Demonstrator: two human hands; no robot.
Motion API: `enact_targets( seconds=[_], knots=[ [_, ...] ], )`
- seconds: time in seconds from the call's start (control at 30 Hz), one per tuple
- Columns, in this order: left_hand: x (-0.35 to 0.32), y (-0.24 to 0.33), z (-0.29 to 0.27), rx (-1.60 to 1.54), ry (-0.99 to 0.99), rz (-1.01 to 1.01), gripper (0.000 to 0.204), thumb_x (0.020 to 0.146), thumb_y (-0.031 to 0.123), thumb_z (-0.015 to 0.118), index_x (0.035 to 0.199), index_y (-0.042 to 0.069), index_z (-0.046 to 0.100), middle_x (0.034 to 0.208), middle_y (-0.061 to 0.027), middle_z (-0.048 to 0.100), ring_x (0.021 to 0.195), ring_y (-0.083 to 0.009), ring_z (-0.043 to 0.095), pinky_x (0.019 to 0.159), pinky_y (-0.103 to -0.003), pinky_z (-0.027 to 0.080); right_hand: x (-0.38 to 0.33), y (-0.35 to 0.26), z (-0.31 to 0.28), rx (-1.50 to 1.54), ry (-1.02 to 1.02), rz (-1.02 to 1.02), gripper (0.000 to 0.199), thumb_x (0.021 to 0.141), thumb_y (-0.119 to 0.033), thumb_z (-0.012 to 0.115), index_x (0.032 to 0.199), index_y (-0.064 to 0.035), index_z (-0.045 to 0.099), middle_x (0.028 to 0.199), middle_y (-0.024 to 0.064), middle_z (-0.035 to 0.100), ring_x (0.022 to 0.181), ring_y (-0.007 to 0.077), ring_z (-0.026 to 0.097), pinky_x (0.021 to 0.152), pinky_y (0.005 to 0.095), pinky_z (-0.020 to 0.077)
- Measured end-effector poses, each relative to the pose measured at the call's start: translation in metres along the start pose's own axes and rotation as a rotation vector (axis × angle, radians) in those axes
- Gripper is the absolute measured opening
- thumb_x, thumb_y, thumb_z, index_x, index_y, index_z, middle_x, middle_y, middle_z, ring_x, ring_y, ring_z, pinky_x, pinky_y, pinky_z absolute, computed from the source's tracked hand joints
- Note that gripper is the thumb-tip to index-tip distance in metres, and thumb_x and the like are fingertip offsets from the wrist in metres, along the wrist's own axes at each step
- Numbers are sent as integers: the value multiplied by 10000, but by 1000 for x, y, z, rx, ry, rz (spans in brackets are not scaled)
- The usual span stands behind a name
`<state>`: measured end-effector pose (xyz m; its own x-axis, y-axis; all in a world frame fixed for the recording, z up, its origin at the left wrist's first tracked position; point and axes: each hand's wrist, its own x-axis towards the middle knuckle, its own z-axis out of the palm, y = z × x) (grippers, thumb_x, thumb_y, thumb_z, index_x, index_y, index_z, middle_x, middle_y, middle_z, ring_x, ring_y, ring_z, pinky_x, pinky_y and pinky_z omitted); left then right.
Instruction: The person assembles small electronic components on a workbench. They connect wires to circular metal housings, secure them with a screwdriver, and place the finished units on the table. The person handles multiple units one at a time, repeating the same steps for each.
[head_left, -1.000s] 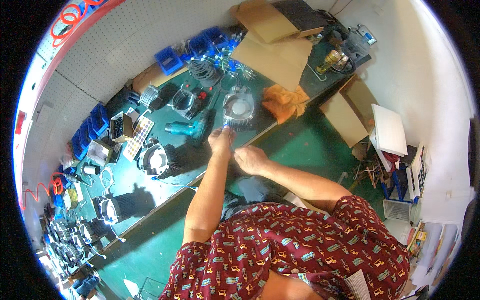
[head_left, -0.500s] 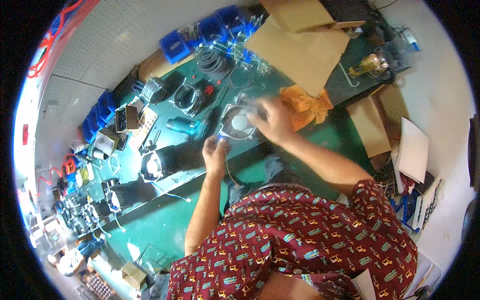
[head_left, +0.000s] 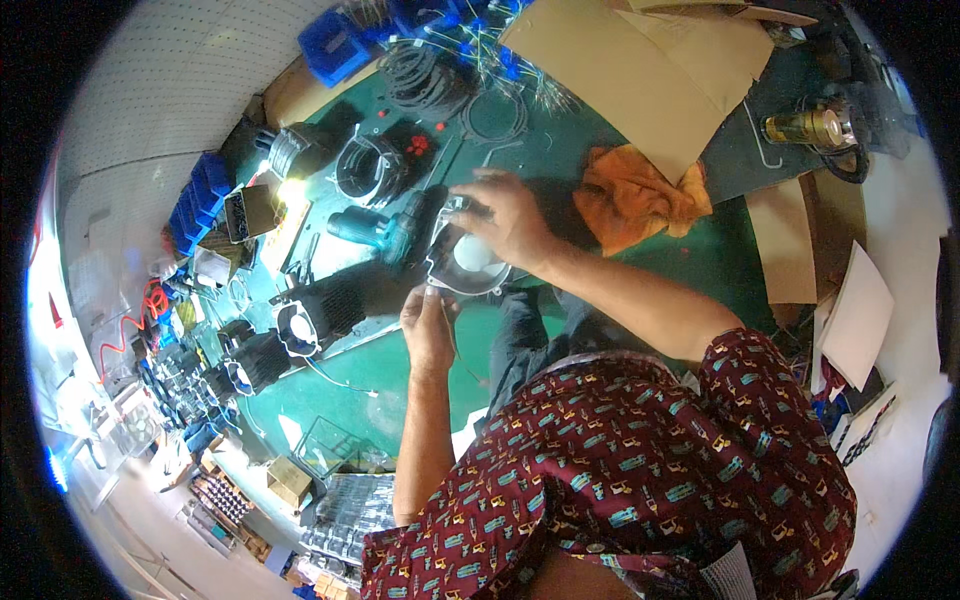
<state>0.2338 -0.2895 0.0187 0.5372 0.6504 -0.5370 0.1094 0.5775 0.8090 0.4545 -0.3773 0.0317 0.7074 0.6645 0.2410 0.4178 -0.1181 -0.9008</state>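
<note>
A square-framed, fan-like unit (head_left: pixel 466 277) with a round white hub rests at the table's front edge, tilted toward me. My left hand (head_left: pixel 428 325) pinches its lower left corner, and a thin cable hangs down beside the fingers. Over the unit's upper edge lies my right hand (head_left: pixel 512 225), fingers bent and drawn together at the top of the frame. Whatever its fingertips hold is too small to make out. Left of the unit, a teal and black cordless drill (head_left: pixel 375 230) lies on its side.
Similar units on black finned bodies (head_left: pixel 300 328) line the front edge to the left, with cables hanging off. An orange cloth (head_left: pixel 635 200) and cardboard sheets (head_left: pixel 640 85) lie to the right. Wire rings (head_left: pixel 420 80), a black ring-shaped part (head_left: pixel 370 172) and blue bins (head_left: pixel 333 48) sit behind.
My right hand has moved from the unit's right side to its upper edge. The view has shifted, and the left hand keeps its hold on the lower left corner.
</note>
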Motion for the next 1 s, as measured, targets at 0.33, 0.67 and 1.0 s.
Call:
enact_targets(
  seconds=[0.33,0.67,1.0],
  knots=[
    [11,16,-7,9,-149,-62,41,994,118,644,1006,107,606,926,-29,685,762,-118,621,675,-261,521,-3,1,9,47,22,-39,369,817,-258,800,1124,-67,728,1101,166,696,1171,377,548,1016,463,432],
    [-2,15,-8,560,-114,342,332,898,55,711,1208,-34,632,970,-65,696,834,-145,653,763,-322,550,-2,0,11,22,10,-79,357,849,-274,774,1136,-71,712,1019,138,719,1163,367,557,1046,453,396],
    [7,2,-25,772,-2,443,291,841,-6,714,1127,-13,663,777,-73,647,687,-139,632,647,-291,535,-9,-3,19,2,13,-65,360,845,-266,781,1134,-62,712,1076,160,707,1188,377,538,1048,459,399]
  ],
)
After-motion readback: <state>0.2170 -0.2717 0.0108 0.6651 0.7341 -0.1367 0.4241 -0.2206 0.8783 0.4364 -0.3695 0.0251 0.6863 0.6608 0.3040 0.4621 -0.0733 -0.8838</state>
